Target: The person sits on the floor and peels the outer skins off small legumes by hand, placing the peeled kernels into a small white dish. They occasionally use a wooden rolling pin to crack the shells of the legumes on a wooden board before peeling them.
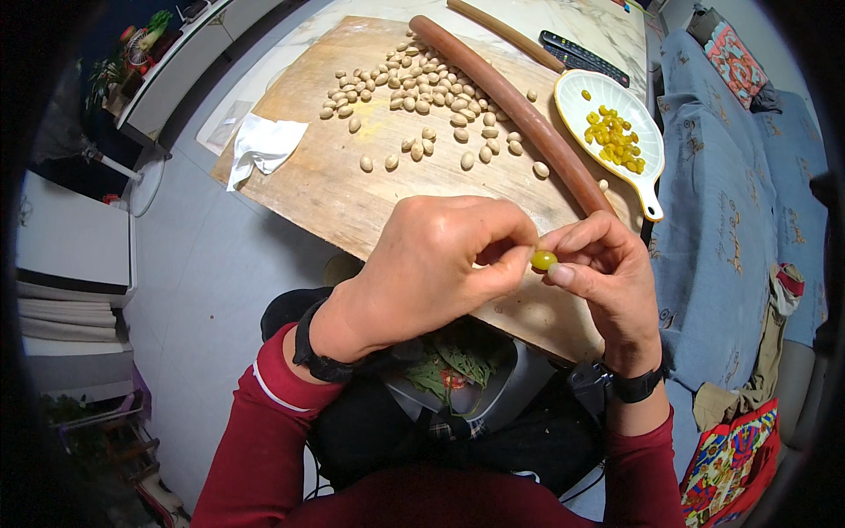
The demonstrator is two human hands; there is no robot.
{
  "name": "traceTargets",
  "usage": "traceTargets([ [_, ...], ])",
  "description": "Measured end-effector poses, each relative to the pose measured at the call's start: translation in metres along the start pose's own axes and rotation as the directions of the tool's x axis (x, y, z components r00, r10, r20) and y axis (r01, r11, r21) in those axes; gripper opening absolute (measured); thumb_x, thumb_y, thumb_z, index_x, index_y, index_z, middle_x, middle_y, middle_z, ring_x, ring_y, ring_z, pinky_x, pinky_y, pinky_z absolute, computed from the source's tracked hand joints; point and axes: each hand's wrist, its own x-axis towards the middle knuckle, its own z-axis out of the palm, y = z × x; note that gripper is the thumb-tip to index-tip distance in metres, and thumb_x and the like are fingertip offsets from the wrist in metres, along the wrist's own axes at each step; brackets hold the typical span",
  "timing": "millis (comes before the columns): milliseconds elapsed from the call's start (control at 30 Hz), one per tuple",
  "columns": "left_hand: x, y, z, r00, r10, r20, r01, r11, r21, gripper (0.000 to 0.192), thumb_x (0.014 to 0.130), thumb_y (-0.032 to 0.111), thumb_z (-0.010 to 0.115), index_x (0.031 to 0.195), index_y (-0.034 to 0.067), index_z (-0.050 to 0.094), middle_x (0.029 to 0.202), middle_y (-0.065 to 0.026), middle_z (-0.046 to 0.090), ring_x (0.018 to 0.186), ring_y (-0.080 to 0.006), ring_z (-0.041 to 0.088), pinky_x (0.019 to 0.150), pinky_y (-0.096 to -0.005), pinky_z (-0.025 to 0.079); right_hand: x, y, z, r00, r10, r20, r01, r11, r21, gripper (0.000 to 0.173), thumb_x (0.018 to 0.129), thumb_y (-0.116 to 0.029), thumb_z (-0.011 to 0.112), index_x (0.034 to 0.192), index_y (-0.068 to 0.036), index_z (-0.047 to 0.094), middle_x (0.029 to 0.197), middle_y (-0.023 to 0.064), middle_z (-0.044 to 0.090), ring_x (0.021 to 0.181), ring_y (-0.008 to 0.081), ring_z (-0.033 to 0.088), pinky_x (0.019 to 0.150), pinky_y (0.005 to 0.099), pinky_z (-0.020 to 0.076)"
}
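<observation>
A shiny yellow-green kernel (544, 260), apparently ginkgo, sits between the thumb and fingers of my right hand (604, 277). My left hand (449, 257) pinches at its left end with thumb and forefinger; any skin between those fingertips is too small to make out. Both hands are over the near edge of a wooden board (317, 191). Beyond them, many pale unshelled ginkgo nuts (422, 86) lie scattered on the board. To the right, a white handled dish (571, 99) holds a cluster of yellow kernels (614, 138).
A thick wooden rolling pin (508, 99) lies across the board, its near end by my right hand. Farther back are a thinner wooden stick (505, 33) and remote controls (584, 58). White tissue (267, 145) rests at the left edge. Below, a bin (508, 369) contains leaves (436, 366).
</observation>
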Motion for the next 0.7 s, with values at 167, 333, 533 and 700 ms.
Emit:
traceTargets([
  [167,0.0005,0.0027,-0.0008,0.989,-0.132,0.060,0.140,0.975,-0.170,0.012,0.080,-0.002,0.068,0.091,-0.001,0.065,0.079,-0.0052,0.069,0.071,-0.0097,0.067,0.066,-0.0232,0.055,-0.0001,-0.0008,-0.0007,1.000,-0.029,-0.004,0.029,0.999,-0.013,0.024,0.081,0.008,0.070,0.101,0.000,0.059,0.107,0.0148,0.067,0.099,0.0171,0.066,0.092,0.0303,0.0531],
  [333,-0.0001,0.0061,0.0018,0.978,-0.180,0.107,0.200,0.951,-0.236,0.009,0.082,-0.001,0.066,0.091,-0.001,0.063,0.078,-0.0049,0.069,0.072,-0.0087,0.066,0.065,-0.0231,0.054,-0.0019,0.0018,0.0018,0.998,-0.062,-0.013,0.060,0.993,-0.103,0.024,0.082,0.008,0.069,0.102,0.001,0.058,0.108,0.0148,0.067,0.099,0.0172,0.066,0.091,0.0298,0.0535],
  [533,0.0035,0.0018,-0.0054,0.919,-0.344,0.190,0.384,0.889,-0.250,0.016,0.083,-0.001,0.065,0.098,-0.001,0.059,0.087,-0.0045,0.066,0.076,-0.0072,0.064,0.069,-0.0214,0.052,-0.0025,-0.0004,0.0009,0.996,-0.063,0.058,0.068,0.994,-0.082,0.024,0.083,0.009,0.068,0.104,0.002,0.058,0.110,0.0155,0.066,0.101,0.0184,0.065,0.090,0.0300,0.0544],
  [700,0.0033,0.0020,-0.0053,0.895,-0.332,0.298,0.445,0.701,-0.557,0.028,0.083,-0.001,0.071,0.106,0.001,0.054,0.100,-0.0047,0.061,0.087,-0.0087,0.062,0.077,-0.0218,0.052,-0.0025,0.0004,0.0029,0.990,-0.135,0.039,0.139,0.981,-0.137,0.026,0.083,0.010,0.067,0.105,0.002,0.057,0.110,0.0158,0.066,0.102,0.0191,0.065,0.090,0.0304,0.0547],
])
